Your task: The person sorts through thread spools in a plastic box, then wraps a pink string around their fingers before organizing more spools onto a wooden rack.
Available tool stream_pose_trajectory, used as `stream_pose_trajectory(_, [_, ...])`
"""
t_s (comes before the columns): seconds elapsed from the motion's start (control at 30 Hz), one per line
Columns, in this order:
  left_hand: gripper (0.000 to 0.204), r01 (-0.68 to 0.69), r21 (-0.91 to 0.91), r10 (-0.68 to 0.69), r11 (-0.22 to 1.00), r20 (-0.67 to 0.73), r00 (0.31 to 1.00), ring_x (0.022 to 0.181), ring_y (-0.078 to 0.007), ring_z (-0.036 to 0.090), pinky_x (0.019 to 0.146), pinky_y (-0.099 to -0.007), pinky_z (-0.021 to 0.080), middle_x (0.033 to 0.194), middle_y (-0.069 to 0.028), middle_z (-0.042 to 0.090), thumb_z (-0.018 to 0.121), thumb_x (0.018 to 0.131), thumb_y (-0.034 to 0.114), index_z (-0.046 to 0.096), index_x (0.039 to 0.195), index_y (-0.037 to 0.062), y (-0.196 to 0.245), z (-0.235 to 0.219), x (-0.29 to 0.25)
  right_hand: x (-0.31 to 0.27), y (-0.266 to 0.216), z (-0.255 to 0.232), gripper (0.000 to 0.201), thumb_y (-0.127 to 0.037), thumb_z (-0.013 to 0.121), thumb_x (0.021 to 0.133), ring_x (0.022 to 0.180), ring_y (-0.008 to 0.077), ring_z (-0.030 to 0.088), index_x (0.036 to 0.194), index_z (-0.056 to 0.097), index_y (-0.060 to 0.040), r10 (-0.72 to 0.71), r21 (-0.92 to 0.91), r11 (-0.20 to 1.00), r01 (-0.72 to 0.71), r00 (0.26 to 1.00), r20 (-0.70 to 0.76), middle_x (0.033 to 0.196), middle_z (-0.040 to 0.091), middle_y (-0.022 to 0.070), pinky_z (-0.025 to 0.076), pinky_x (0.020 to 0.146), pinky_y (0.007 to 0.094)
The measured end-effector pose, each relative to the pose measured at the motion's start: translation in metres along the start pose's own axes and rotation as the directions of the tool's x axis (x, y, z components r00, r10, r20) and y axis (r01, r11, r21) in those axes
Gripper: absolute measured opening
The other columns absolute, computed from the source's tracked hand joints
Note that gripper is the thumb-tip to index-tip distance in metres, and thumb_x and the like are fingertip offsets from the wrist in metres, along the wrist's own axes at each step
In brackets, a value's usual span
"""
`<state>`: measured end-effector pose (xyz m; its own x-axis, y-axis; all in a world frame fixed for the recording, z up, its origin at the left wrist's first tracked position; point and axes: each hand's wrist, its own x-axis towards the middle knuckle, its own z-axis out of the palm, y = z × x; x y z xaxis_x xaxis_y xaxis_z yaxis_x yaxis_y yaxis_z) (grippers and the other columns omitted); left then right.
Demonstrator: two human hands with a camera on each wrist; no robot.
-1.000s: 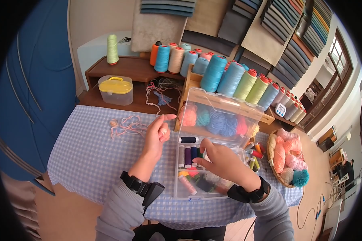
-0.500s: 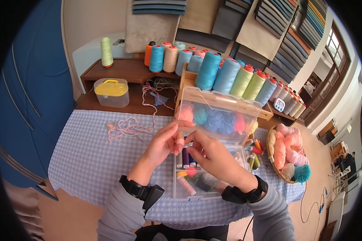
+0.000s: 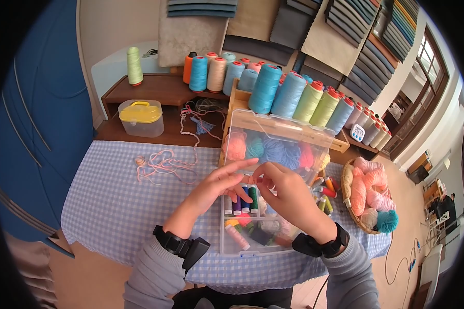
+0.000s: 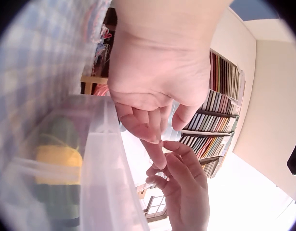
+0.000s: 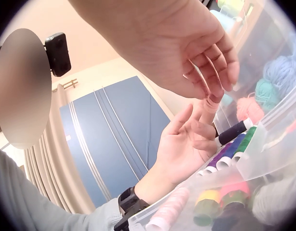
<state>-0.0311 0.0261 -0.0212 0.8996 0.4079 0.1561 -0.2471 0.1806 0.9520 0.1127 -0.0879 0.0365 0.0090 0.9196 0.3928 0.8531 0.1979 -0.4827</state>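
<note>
My left hand is held over the clear plastic box, fingers mostly extended. Round one of its fingers sits a pale pink band that looks like wound thread. My right hand meets that finger, its thumb and fingertips pinching at the band. Below them in the box stand purple, blue and green thread spools beside a grey one. A black spool lies behind these. Nearer the front is a pale pink spool.
The box's lid stands raised behind the hands. To the right are loose spools and a basket of yarn skeins. Tangled pink yarn lies on the checked tablecloth. Large thread cones line the back.
The right hand has risen from the spools in the box to the left hand's fingers. The left hand has moved right, over the box, and its fingers have straightened.
</note>
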Motion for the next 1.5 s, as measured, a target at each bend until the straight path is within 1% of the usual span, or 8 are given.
stream_pose_trajectory(0.43, [0.047, 0.074, 0.131, -0.09, 0.989, 0.119, 0.989, 0.081, -0.0165, 0.064, 0.063, -0.0211, 0.044, 0.119, -0.0092, 0.052, 0.045, 0.09, 0.025, 0.035, 0.132, 0.0068, -0.005, -0.001, 0.002, 0.001, 0.005, 0.004, 0.013, -0.011, 0.059, 0.076, 0.069, 0.0335, 0.056, 0.08, 0.049, -0.0025, -0.011, -0.248, 0.968, 0.03, 0.997, 0.079, 0.072, 0.056, 0.0148, 0.044, 0.059, 0.0399])
stream_pose_trajectory(0.57, [0.048, 0.049, 0.121, -0.064, 0.992, 0.127, 0.99, 0.085, -0.0167, 0.063, 0.065, -0.0209, 0.044, 0.122, -0.0089, 0.05, 0.045, 0.09, 0.025, 0.033, 0.133, 0.0075, -0.004, 0.0, 0.002, 0.001, 0.007, 0.007, 0.012, -0.008, 0.057, 0.076, 0.067, 0.0322, 0.056, 0.077, 0.048, -0.002, -0.046, -0.323, 0.945, 0.054, 0.998, 0.032, 0.072, 0.056, 0.0143, 0.045, 0.057, 0.0391])
stream_pose_trajectory(0.63, [0.052, 0.035, 0.123, -0.053, 0.992, 0.146, 0.988, 0.09, -0.0169, 0.061, 0.068, -0.0209, 0.044, 0.126, -0.0098, 0.046, 0.046, 0.09, 0.023, 0.026, 0.137, 0.0123, -0.005, 0.0, 0.002, 0.001, 0.01, 0.01, 0.011, -0.008, 0.058, 0.076, 0.064, 0.0296, 0.057, 0.079, 0.049, -0.0037, -0.031, -0.38, 0.925, 0.012, 0.998, -0.045, 0.066, 0.055, 0.0112, 0.044, 0.055, 0.0386])
stream_pose_trajectory(0.83, [0.065, 0.03, 0.064, -0.042, 0.998, 0.191, 0.981, 0.101, -0.0188, 0.057, 0.081, -0.0263, 0.043, 0.134, -0.0137, 0.036, 0.048, 0.09, 0.017, 0.009, 0.142, 0.0213, -0.003, 0.005, 0.0, 0.002, 0.014, 0.014, 0.01, -0.01, 0.059, 0.075, 0.063, 0.0292, 0.056, 0.078, 0.051, -0.0042, 0.023, -0.438, 0.898, -0.042, 0.999, -0.048, 0.065, 0.055, 0.0117, 0.044, 0.055, 0.0382])
stream_pose_trajectory(1.03, [0.069, 0.043, 0.066, -0.056, 0.997, 0.205, 0.977, 0.103, -0.0195, 0.056, 0.087, -0.0299, 0.042, 0.138, -0.0157, 0.028, 0.049, 0.09, 0.016, 0.005, 0.142, 0.0223, -0.005, 0.004, 0.001, 0.008, 0.018, 0.021, 0.009, -0.005, 0.055, 0.07, 0.061, 0.0266, 0.059, 0.076, 0.05, -0.0014, -0.01, -0.545, 0.838, -0.005, 1.0, -0.023, 0.062, 0.057, 0.0119, 0.047, 0.05, 0.0349])
stream_pose_trajectory(1.27, [0.071, 0.012, 0.091, -0.029, 0.996, 0.188, 0.982, 0.106, -0.0202, 0.053, 0.086, -0.0288, 0.04, 0.14, -0.0164, 0.026, 0.051, 0.088, 0.025, 0.005, 0.142, 0.0169, -0.007, 0.004, 0.001, 0.013, 0.031, 0.02, 0.011, -0.008, 0.056, 0.073, 0.057, 0.0324, 0.059, 0.077, 0.05, 0.0003, 0.074, -0.37, 0.927, -0.066, 0.997, 0.008, 0.059, 0.057, 0.0158, 0.046, 0.051, 0.0384])
stream_pose_trajectory(1.33, [0.066, 0.019, 0.088, -0.035, 0.996, 0.185, 0.982, 0.104, -0.0206, 0.055, 0.084, -0.0285, 0.042, 0.138, -0.016, 0.03, 0.048, 0.09, 0.025, 0.008, 0.141, 0.0148, -0.005, 0.006, 0.0, 0.013, 0.031, 0.015, 0.013, -0.011, 0.056, 0.075, 0.057, 0.033, 0.058, 0.079, 0.051, 0.0005, 0.097, -0.225, 0.971, -0.085, 0.994, 0.044, 0.059, 0.057, 0.016, 0.046, 0.052, 0.0398])
stream_pose_trajectory(1.5, [0.05, 0.012, 0.132, -0.023, 0.991, 0.087, 0.996, 0.096, -0.0191, 0.059, 0.076, -0.0263, 0.047, 0.126, -0.0147, 0.045, 0.041, 0.093, 0.024, 0.022, 0.137, 0.0105, -0.007, 0.004, 0.005, 0.011, 0.025, 0.008, 0.013, -0.01, 0.059, 0.073, 0.057, 0.0287, 0.059, 0.078, 0.053, 0.0002, 0.142, -0.132, 0.983, -0.129, 0.986, 0.089, 0.061, 0.058, 0.0134, 0.045, 0.053, 0.0363])
